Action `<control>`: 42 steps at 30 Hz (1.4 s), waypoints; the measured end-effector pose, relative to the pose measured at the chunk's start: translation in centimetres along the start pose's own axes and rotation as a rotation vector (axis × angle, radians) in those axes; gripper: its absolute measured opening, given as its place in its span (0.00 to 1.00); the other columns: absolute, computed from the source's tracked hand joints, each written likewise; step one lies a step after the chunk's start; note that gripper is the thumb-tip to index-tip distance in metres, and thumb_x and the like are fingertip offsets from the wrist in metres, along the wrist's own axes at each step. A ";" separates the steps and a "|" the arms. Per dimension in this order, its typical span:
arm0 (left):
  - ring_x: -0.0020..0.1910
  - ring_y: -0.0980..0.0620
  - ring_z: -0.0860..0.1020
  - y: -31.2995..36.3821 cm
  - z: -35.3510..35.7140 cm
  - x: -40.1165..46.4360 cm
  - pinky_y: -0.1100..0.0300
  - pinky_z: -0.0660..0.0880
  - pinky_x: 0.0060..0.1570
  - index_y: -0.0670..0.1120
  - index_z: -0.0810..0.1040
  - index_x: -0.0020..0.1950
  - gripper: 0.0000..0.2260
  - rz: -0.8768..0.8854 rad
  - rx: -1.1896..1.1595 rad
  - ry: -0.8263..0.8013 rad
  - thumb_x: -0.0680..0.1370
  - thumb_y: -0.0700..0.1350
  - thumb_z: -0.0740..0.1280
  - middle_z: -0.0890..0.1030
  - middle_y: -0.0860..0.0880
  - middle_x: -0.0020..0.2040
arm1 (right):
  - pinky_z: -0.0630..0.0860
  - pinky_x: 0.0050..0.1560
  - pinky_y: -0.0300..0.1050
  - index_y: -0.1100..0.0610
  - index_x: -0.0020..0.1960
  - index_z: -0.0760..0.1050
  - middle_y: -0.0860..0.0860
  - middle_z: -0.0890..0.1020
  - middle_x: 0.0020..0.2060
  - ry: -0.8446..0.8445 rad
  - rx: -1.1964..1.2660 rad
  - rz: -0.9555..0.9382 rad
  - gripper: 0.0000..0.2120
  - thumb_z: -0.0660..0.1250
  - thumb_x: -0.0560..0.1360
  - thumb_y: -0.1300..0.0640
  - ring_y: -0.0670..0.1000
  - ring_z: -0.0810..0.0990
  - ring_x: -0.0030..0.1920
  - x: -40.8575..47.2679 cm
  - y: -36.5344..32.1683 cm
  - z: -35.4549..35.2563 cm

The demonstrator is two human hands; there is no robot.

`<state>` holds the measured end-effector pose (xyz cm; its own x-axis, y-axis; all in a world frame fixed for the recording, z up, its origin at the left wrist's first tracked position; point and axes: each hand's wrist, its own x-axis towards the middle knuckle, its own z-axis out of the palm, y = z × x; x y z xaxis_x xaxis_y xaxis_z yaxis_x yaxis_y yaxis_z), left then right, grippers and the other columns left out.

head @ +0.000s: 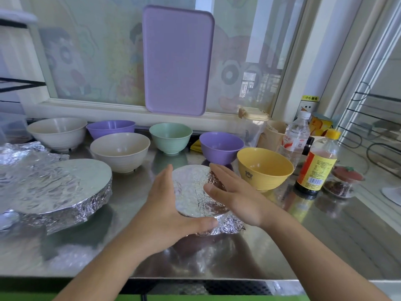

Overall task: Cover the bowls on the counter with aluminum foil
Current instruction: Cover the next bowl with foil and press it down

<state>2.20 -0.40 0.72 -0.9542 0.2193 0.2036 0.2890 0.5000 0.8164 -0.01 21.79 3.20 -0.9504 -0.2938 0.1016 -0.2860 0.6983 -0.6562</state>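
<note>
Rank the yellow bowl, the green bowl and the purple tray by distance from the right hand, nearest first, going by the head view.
1. Yellow bowl: just right of the right hand, on the counter.
2. Green bowl: farther back and to the left, in the row of bowls.
3. Purple tray: farthest, upright against the window.

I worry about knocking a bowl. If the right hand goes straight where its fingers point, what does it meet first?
Probably the purple bowl behind the foil-covered bowl; the right hand points up-left toward it, though depth is uncertain.
</note>
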 end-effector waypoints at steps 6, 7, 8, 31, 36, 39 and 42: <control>0.71 0.70 0.59 -0.5 0.2 0.1 0.67 0.59 0.69 0.55 0.39 0.85 0.74 0.013 -0.017 0.024 0.53 0.69 0.84 0.53 0.62 0.82 | 0.62 0.76 0.33 0.40 0.82 0.54 0.26 0.58 0.75 -0.201 0.081 -0.027 0.51 0.83 0.70 0.43 0.23 0.58 0.72 -1.3 1.6 -2.0; 0.71 0.71 0.59 -0.5 0.2 0.1 0.67 0.59 0.68 0.55 0.40 0.86 0.74 0.019 -0.017 0.024 0.53 0.69 0.84 0.53 0.62 0.81 | 0.61 0.80 0.42 0.41 0.85 0.51 0.28 0.56 0.79 -0.187 0.055 -0.026 0.59 0.84 0.66 0.40 0.29 0.57 0.77 -1.2 1.8 -1.9; 0.71 0.71 0.59 -0.5 0.2 0.2 0.68 0.58 0.69 0.55 0.40 0.85 0.75 0.023 -0.020 0.024 0.52 0.70 0.84 0.53 0.62 0.81 | 0.62 0.81 0.49 0.41 0.85 0.50 0.31 0.56 0.81 -0.175 0.048 -0.037 0.61 0.85 0.63 0.39 0.34 0.58 0.80 -1.1 1.9 -1.8; 0.77 0.66 0.58 -0.7 0.2 0.2 0.62 0.60 0.74 0.59 0.37 0.84 0.76 0.046 0.083 0.024 0.48 0.80 0.77 0.52 0.61 0.83 | 0.61 0.61 0.18 0.21 0.64 0.51 0.13 0.53 0.62 -0.119 0.004 -0.064 0.48 0.85 0.67 0.46 0.17 0.57 0.65 -2.2 0.3 -1.2; 0.74 0.68 0.58 -0.8 -0.4 0.5 0.65 0.58 0.71 0.60 0.36 0.84 0.76 0.029 0.060 -0.020 0.50 0.73 0.83 0.52 0.64 0.81 | 0.56 0.56 0.13 0.29 0.78 0.48 0.15 0.48 0.65 -0.122 -0.038 -0.036 0.54 0.83 0.69 0.43 0.13 0.50 0.63 -2.1 0.8 -1.3; 0.76 0.67 0.61 -1.4 -1.4 0.9 0.64 0.60 0.72 0.61 0.41 0.85 0.75 0.001 0.031 -0.071 0.49 0.70 0.85 0.56 0.67 0.80 | 0.55 0.66 0.19 0.24 0.76 0.48 0.17 0.50 0.68 -0.146 -0.069 -0.032 0.49 0.80 0.70 0.38 0.18 0.50 0.68 -2.3 1.1 -1.4; 0.77 0.66 0.59 -1.5 -2.3 0.7 0.64 0.59 0.74 0.61 0.40 0.85 0.74 -0.027 0.024 -0.131 0.52 0.68 0.85 0.54 0.65 0.81 | 0.55 0.80 0.44 0.40 0.86 0.43 0.28 0.50 0.79 -0.107 -0.026 0.011 0.55 0.67 0.69 0.22 0.34 0.49 0.80 -1.9 1.0 -2.0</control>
<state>0.88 -2.95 0.90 -0.9440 0.3118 0.1082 0.2665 0.5269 0.8071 1.31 24.35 3.80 -0.9354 -0.3534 0.0133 -0.2802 0.7178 -0.6374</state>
